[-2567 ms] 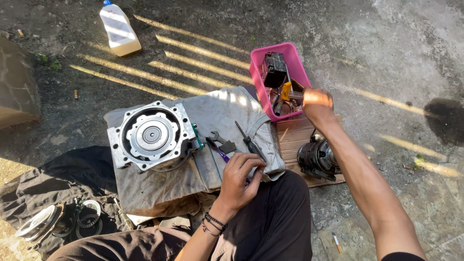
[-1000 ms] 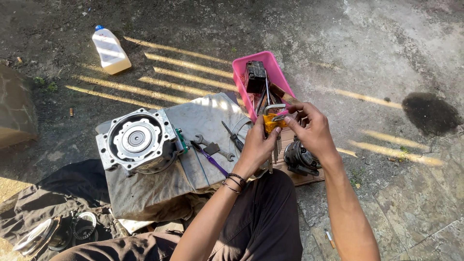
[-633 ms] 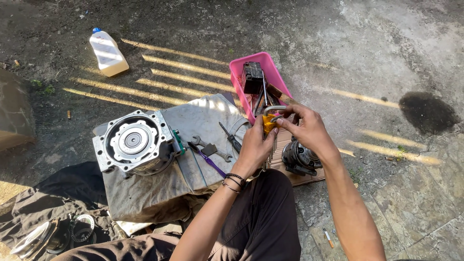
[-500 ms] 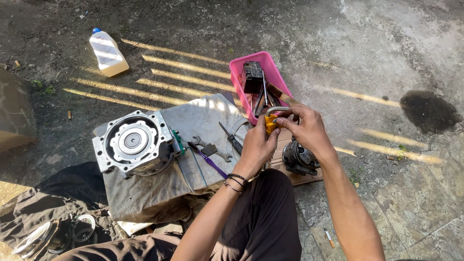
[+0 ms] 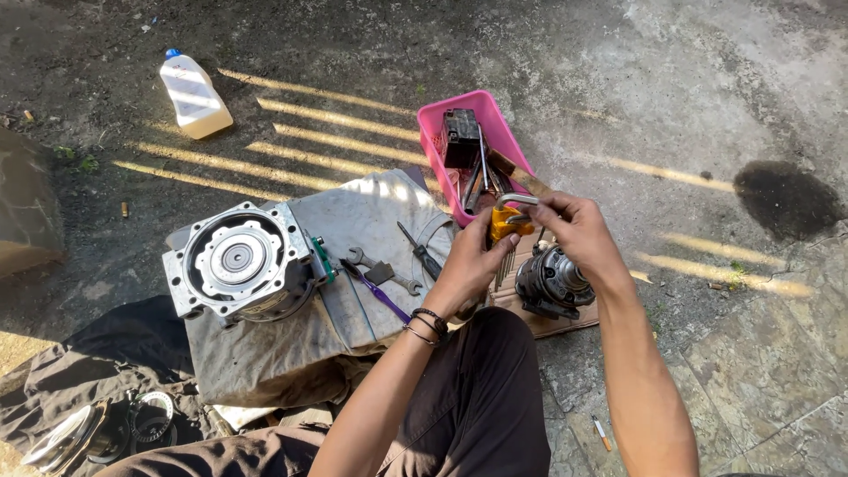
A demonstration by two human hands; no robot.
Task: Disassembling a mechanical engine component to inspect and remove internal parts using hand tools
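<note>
Both hands are up over the pink plastic tool basket (image 5: 439, 148): left hand (image 5: 473, 261) clamps the orange plastic holder of the steel hex-key set (image 5: 503, 231), right hand (image 5: 570, 228) pinches one bent key. Probably light, stiff, maybe oily; grip the holder body, not the loose keys.

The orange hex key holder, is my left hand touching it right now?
Touching. The head view shows the left hand wrapped around the orange hex key holder, fingers pressed against its side.
</note>
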